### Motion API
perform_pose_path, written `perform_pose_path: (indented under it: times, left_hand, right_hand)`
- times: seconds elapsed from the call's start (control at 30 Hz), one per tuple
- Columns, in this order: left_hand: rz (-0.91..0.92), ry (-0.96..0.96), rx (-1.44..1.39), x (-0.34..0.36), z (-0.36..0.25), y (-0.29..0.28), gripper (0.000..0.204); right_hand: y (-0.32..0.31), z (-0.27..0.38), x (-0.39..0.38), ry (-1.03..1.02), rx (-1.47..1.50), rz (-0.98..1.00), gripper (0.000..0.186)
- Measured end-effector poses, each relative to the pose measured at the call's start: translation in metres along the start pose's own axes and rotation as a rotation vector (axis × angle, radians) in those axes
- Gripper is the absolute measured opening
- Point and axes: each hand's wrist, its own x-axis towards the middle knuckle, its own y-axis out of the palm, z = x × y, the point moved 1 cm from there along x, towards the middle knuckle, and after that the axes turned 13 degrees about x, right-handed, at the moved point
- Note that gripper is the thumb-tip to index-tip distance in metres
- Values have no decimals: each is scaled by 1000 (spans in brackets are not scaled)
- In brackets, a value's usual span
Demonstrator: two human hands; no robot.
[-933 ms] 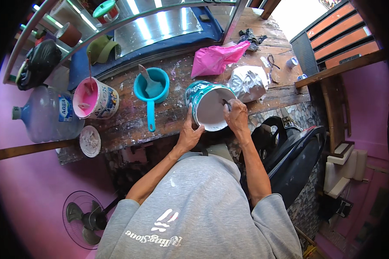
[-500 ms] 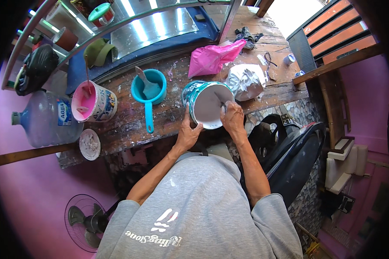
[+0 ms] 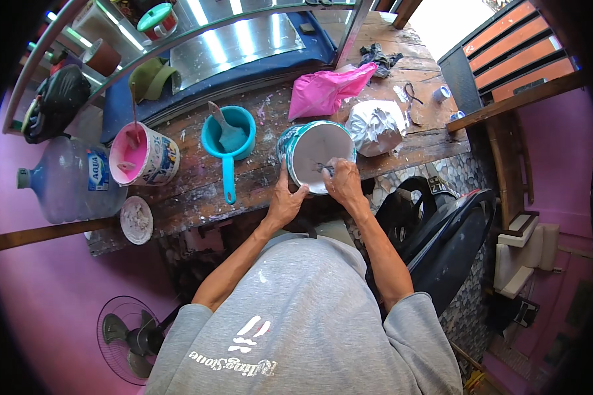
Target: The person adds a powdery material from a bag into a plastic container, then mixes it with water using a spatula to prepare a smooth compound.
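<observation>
My left hand [image 3: 288,194] grips the near-left side of a teal-patterned bucket [image 3: 284,141] of pale greyish paint or paste [image 3: 316,141], its thumb at the lower rim. My right hand [image 3: 342,181] is closed on a dark stirring tool [image 3: 323,168] that dips into the pale contents; its lower end is hidden. Left of the bucket stand a teal dipper [image 3: 228,174] with a scraper [image 3: 225,125] inside and a white bucket of pink paint [image 3: 161,158]. A white crumpled bag [image 3: 375,128] and a pink bag [image 3: 319,92] lie beside and behind the bucket.
A wooden workbench [image 3: 191,197] carries a round crusted lid [image 3: 136,220], a large water jug [image 3: 69,184] and small tubs [image 3: 441,93]. A glass display case [image 3: 132,59] borders the back, a standing fan [image 3: 128,336] is lower left, a black motorcycle seat [image 3: 441,250] lower right.
My right hand has moved left and slightly down with the tool inside the bucket, which has shifted slightly. My left hand stays on the bucket's side.
</observation>
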Motion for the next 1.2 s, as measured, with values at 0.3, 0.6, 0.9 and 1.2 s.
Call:
perform_pose_path:
  times: [0.3, 0.6, 0.9, 1.2]
  left_hand:
    - [69, 18, -1, 1, 3, 1, 85]
    - [107, -107, -152, 10, 5, -13, 84]
    - [82, 3, 30, 10, 16, -6, 84]
    - [139, -109, -313, 12, 4, -12, 81]
  right_hand:
    - [12, 9, 8, 2, -253, 10, 8]
    - [9, 8, 22, -34, -274, -99, 10]
    - [2, 28, 18, -186, -350, 90, 12]
    - [13, 22, 10, -289, -289, 177, 11]
